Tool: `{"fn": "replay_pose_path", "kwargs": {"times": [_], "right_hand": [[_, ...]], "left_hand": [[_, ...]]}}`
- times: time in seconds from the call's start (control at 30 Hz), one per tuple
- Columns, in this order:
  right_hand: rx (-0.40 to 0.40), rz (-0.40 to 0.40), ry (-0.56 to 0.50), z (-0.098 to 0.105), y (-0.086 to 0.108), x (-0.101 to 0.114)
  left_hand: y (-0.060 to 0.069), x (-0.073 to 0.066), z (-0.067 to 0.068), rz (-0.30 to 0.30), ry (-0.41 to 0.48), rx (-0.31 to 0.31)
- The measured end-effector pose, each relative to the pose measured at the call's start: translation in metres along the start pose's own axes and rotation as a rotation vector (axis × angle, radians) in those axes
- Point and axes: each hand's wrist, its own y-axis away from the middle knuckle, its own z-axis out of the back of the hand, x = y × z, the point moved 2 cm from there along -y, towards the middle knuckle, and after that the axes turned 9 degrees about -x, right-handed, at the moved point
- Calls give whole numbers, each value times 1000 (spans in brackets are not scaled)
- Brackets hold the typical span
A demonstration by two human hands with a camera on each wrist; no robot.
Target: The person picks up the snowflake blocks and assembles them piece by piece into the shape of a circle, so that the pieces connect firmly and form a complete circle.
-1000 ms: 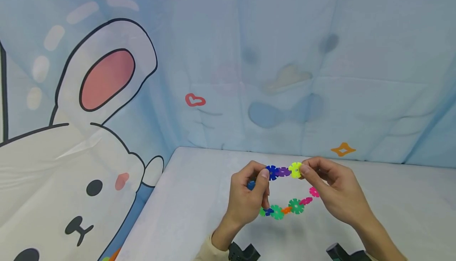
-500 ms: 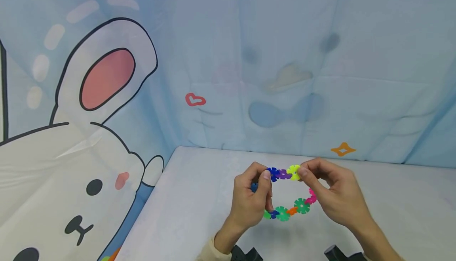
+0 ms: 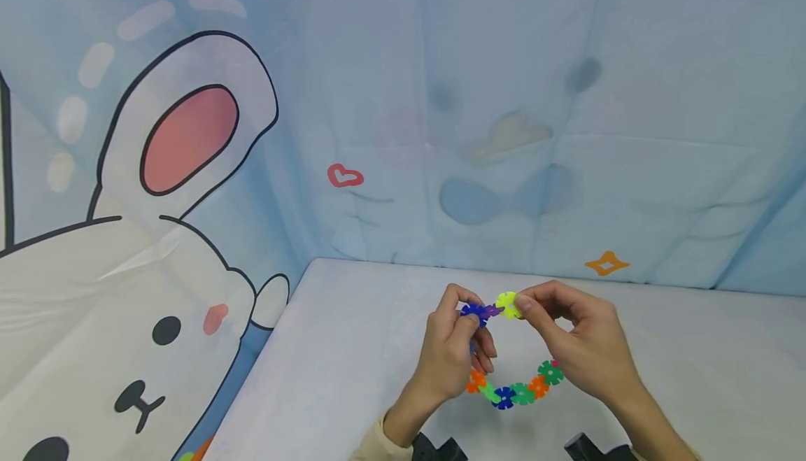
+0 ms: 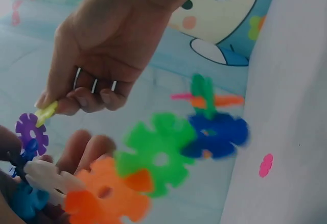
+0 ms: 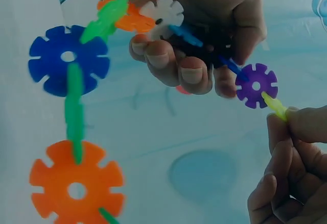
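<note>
A chain of interlocking plastic snowflake discs hangs in a loop between both hands above the table. In the head view, my left hand (image 3: 450, 349) pinches the chain at a dark blue disc (image 3: 475, 313) between thumb and fingers. Beside that disc comes a purple disc (image 4: 31, 132), then a yellow disc (image 3: 507, 305) that my right hand (image 3: 585, 345) pinches by its edge. Green, orange and blue discs, among them a lower blue disc (image 3: 504, 397), make up the sagging part. A white disc (image 5: 162, 17) sits by the left fingers. Behind the right hand, part of the loop is hidden.
A white table (image 3: 352, 349) lies under the hands, with a blue printed curtain (image 3: 390, 97) behind it. A bunny print (image 3: 157, 321) fills the left side. One pink flower shape (image 4: 265, 165) shows against the white surface; I cannot tell whether it is loose.
The right hand has moved left with the yellow disc, closer to the left hand. The left hand has shifted slightly right and its grip has changed. The chain's lower part hangs lower, showing an orange disc.
</note>
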Motion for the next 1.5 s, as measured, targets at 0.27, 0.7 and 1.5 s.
{"fn": "replay_pose_path", "kwargs": {"times": [0.27,0.7,1.5], "right_hand": [[85,23,40,-4,-3,-10],[371,-162,475,21,-18,-131],[560,-291,519,4,3,-175]], "left_hand": [[-4,9,3,124,125,55],[-8,17,9,175,177,-41],[-9,13,7,191,256,-33]]}}
